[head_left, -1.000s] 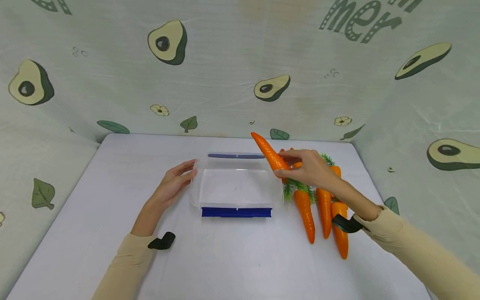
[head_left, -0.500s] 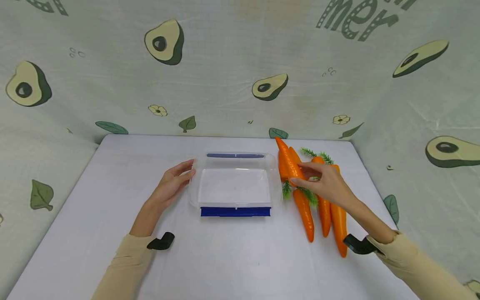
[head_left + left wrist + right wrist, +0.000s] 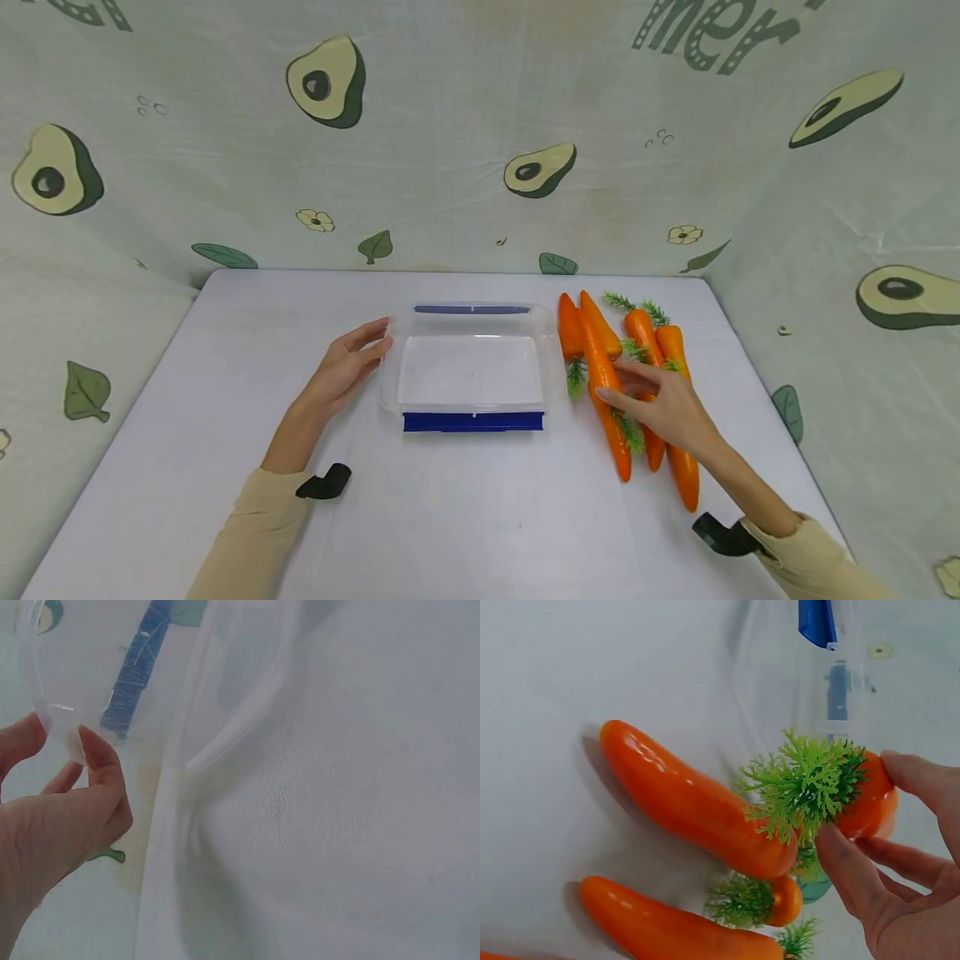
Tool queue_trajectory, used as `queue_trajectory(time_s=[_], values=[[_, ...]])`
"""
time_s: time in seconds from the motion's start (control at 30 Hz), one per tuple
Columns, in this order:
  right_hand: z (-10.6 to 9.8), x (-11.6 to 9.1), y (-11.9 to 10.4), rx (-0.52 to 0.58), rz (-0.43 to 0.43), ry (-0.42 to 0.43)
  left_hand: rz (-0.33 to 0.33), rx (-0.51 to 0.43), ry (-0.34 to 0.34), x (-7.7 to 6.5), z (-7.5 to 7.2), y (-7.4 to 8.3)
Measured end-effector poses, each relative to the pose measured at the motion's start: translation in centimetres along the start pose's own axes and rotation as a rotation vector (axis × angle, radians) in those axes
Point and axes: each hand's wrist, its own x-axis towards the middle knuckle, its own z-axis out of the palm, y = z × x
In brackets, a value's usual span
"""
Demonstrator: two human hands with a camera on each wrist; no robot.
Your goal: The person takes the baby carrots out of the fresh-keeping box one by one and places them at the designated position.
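A clear plastic food container (image 3: 469, 373) with blue latch flaps stands in the middle of the table, with nothing visible inside. My left hand (image 3: 339, 371) pinches its left rim; in the left wrist view thumb and fingers meet at the clear edge (image 3: 64, 706). To the right of the box, my right hand (image 3: 670, 407) holds an orange carrot (image 3: 595, 348) near its leafy end, between thumb and fingers. Its green top (image 3: 810, 784) points toward the right wrist camera. The held carrot overlaps other carrots lying beneath or behind it; whether it touches them is unclear.
Several more carrots with green tops lie in a loose group right of the container, among them one carrot (image 3: 684, 471) at the far right. The white table (image 3: 480, 517) ends at a fabric backdrop (image 3: 435, 125) printed with avocados.
My right hand has brought the carrot down and rightward, from beside the box's right edge to over the carrot group. The left hand stays on the container rim.
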Motion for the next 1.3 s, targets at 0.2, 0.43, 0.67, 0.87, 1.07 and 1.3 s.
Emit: queue_trajectory(time_s=[0.2,0.43,0.67,0.87,1.07,1.3], values=[[1.1,-1.2,0.9,0.008,0.017,0.012,-0.007,0.002,0.003,-0.1,0.1,0.1],[2.3,-2.4,1.2,0.033,0.046,0.022,-0.003,0.003,0.001,-0.2,0.1,0.2],[3.2,-3.1,1.1,-0.004,-0.019,0.073,0.004,0.001,-0.001,-0.1,0.0,0.2],[3.9,-3.4,0.5,-0.105,-0.050,0.080,0.005,-0.011,0.001,-0.1,0.0,0.1],[4.4,-3.7,-0.4,-0.200,-0.065,0.057,-0.004,-0.011,0.002,-0.1,0.0,0.0],[5.1,-3.7,-1.0,-0.308,-0.076,0.030,-0.003,-0.001,-0.001,-0.1,0.0,0.1]])
